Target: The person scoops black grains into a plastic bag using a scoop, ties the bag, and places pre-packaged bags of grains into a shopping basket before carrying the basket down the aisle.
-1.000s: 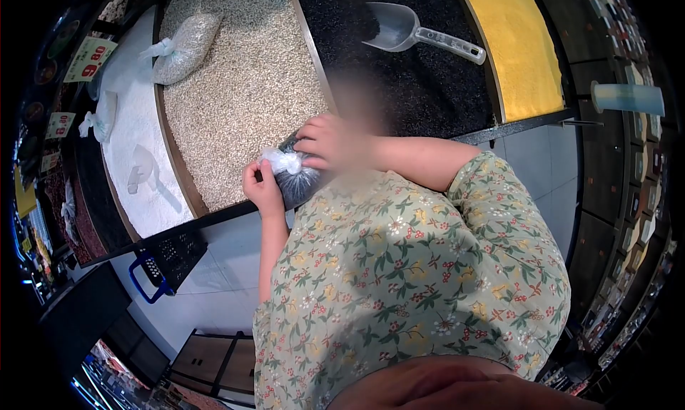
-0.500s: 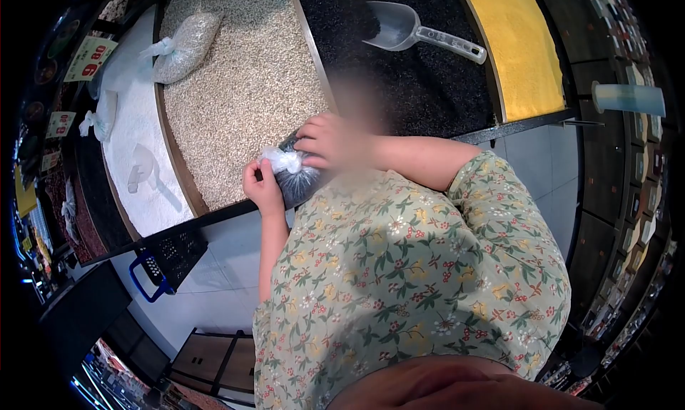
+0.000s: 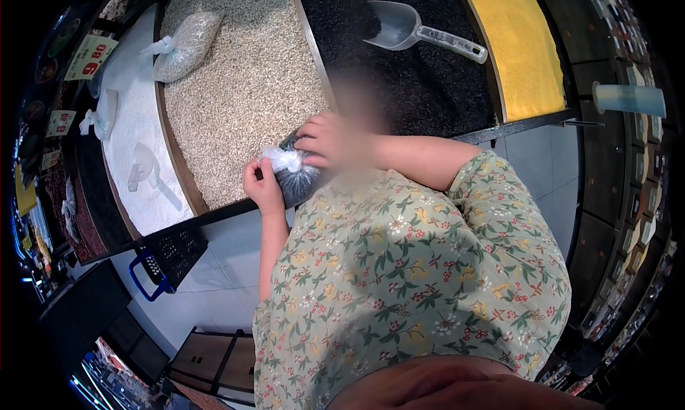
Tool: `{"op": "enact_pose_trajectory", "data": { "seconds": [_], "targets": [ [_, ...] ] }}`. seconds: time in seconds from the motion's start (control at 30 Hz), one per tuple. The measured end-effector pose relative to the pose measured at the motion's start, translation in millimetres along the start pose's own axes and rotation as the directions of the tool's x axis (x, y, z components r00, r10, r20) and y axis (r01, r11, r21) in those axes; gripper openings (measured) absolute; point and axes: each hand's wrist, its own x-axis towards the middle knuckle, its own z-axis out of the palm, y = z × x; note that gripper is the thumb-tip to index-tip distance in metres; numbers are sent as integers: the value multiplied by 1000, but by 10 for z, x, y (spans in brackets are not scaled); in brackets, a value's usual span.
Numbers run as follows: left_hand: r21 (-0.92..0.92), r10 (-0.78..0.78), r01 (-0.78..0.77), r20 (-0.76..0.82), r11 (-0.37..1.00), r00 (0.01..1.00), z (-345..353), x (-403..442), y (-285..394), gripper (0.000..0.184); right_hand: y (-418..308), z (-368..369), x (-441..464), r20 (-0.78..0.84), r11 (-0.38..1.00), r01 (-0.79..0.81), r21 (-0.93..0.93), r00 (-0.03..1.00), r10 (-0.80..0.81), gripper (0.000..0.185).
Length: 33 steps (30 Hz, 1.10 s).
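Observation:
A clear plastic bag of black grain (image 3: 298,185) rests at the front edge of the pale grain bin, its white top twisted into a knot. My left hand (image 3: 264,189) pinches the end of the knotted plastic from the left, thumb and fingertips together. From the right, my right hand (image 3: 317,139) has its curled fingers over the bag beside the knot. A blurred patch covers that wrist and part of the hand. Pale grain (image 3: 242,89) lies behind both hands.
A clear scoop (image 3: 399,28) lies in the black grain bin. Right of it is a yellow grain bin (image 3: 524,53). A tied bag of pale grain (image 3: 187,49) and a white powder bin (image 3: 128,74) with another scoop (image 3: 153,174) are left. A black basket (image 3: 182,256) stands below.

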Motion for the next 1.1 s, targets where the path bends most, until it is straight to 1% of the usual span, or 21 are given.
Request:
{"op": "enact_pose_trajectory", "data": {
  "seconds": [0.07, 0.13, 0.23, 0.27, 0.33, 0.37, 0.4, 0.47, 0.53, 0.57, 0.6, 0.67, 0.73, 0.8, 0.87, 0.9, 0.97, 1.0, 1.07, 1.1],
  "targets": [
    [-9, -8, 8, -1, 1000, 1000, -3, -1, -15, 14, 1, 3, 0, 2, 1000, -2, 3, 1000, 2, 32],
    [43, 20, -20, 1, 999, 1000, -11, 4, -56, 14, 4, 8, 1, 10, 1000, -5, 0, 1000, 5, 32],
    [10, 26, -26, -1, 1000, 1000, 0, 4, -3, 13, 4, 5, 5, 12, 1000, 2, 6, 1000, -2, 33],
    [19, 22, -22, -14, 1000, 1000, 19, -3, 0, 13, 15, 16, -6, 16, 1000, 13, 17, 1000, -14, 33],
    [22, -27, 27, -16, 999, 1000, 5, 5, -5, 13, 32, 99, -8, -17, 1000, 7, -17, 1000, -7, 33],
    [23, -23, 23, -21, 999, 1000, -7, 7, -12, 12, 28, 125, 30, 110, 996, -90, 5, 990, 89, 32],
    [27, -22, 22, -29, 999, 999, -9, -3, -17, 12, 12, 121, 59, 245, 984, -178, 12, 955, 170, 32],
    [-18, 45, -46, -45, 999, 998, 3, -16, 79, 10, 1, 43, 40, 69, 998, -41, -41, 997, 43, 31],
    [38, 86, -84, -72, 996, 994, 8, -34, 4, 10, 41, 79, 46, 63, 1000, -21, -22, 998, 23, 31],
    [79, 160, -152, -102, 985, 982, 23, -39, 57, 10, 29, 62, 41, 98, 999, -24, -47, 995, 29, 30],
    [84, 153, -143, -123, 986, 980, 21, -51, 78, 10, 6, 53, 53, 110, 999, -5, -40, 994, 10, 30],
    [83, 127, -117, -118, 990, 985, 25, -69, 117, 11, -28, 28, 67, 85, 993, -31, -114, 996, 41, 30],
    [95, 123, -111, -133, 989, 984, 13, -116, 183, 12, -23, 33, 68, 99, 994, -13, -107, 995, 24, 31],
    [215, 201, -212, 68, 953, 977, -22, -161, 505, 18, -18, 43, 76, 111, 992, -23, -121, 993, 37, 31],
    [204, 109, -136, 141, 969, 984, 7, -272, 622, 30, -16, 54, 77, 119, 992, -27, -121, 992, 42, 32],
    [211, 101, -123, 115, 970, 988, 22, -267, 703, 30, -14, 52, 75, 117, 991, -20, -130, 992, 36, 32],
    [167, 284, -341, 291, 925, 914, 52, -223, 844, 43, -1, 68, 79, 128, 991, 8, -137, 992, 9, 32],
    [172, 280, -333, 269, 927, 921, 79, -242, 838, 43, 10, 93, 70, 104, 993, 0, -120, 994, 13, 33],
    [165, 137, -158, 136, 974, 981, 108, -280, 769, 46, 18, 112, 73, 86, 995, 11, -100, 996, -2, 33],
    [158, 171, -201, 186, 967, 967, 98, -236, 673, 40, 12, 111, 74, 82, 995, 4, -101, 997, 5, 32]
  ]
}}
